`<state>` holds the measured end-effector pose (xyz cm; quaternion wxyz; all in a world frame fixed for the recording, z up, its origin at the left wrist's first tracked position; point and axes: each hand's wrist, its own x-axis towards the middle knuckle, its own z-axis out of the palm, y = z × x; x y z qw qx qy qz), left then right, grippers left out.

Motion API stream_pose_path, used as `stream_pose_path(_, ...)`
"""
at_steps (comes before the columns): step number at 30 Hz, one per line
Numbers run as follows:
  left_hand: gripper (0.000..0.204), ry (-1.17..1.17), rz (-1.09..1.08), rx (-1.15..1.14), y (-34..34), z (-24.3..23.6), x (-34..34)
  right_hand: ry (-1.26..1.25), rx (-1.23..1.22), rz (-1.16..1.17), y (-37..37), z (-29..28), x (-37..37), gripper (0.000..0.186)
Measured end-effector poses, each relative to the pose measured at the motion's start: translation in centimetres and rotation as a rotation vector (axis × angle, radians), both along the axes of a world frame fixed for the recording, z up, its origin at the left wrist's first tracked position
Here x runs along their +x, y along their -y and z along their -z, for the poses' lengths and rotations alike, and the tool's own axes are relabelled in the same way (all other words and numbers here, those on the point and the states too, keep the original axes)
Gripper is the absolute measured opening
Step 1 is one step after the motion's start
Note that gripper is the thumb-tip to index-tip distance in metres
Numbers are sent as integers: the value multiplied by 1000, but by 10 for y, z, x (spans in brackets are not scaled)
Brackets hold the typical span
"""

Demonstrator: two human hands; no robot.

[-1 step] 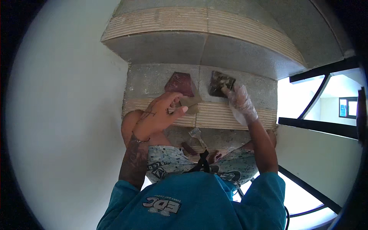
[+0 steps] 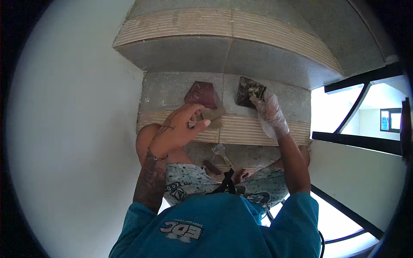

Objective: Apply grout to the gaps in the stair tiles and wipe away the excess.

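Observation:
In a clear plastic glove, my right hand (image 2: 273,114) grips the lower right corner of a dark square pad (image 2: 247,88). Its thumb lies on top, beside pale smeared residue; the other fingers are partly hidden. The pad is over the grey tile of the step. My left hand (image 2: 176,127) is bare, its wrist over my bent knee, thumb and forefinger apart with nothing visible between them. Just beyond its fingertips lies a dark red sheet (image 2: 201,93) like sandpaper, overlapping a tan sheet (image 2: 214,112). The left hand's lower fingers are curled and partly hidden.
A paintbrush (image 2: 221,152) with a pale handle lies on the lower step between my legs. Ribbed beige edging (image 2: 258,129) runs along the step, and a higher step (image 2: 180,53) rises beyond. A white wall (image 2: 73,129) stands left; black metal railing (image 2: 357,142) is right.
The dark pad has shifted slightly away from me and turned a little, with my right hand's thumb still on it. My left hand and the sheets stay put.

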<state>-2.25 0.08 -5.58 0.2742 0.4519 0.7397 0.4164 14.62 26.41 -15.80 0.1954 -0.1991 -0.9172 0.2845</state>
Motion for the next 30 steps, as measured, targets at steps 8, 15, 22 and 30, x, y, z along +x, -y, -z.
stream_pose_path(8,41,-62,-13,35,-3,4,2,-58,-308,128,36,-1,11,37)
stream_pose_path(15,43,-20,-13,-70,-5,-7,-4,-301,-462,179,57,31,0,38)
stream_pose_path(22,47,-28,-12,-19,0,0,-2,-93,-155,363,79,15,-6,31)
stream_pose_path(30,46,-72,1,44,-3,2,2,126,206,449,86,13,-20,31)
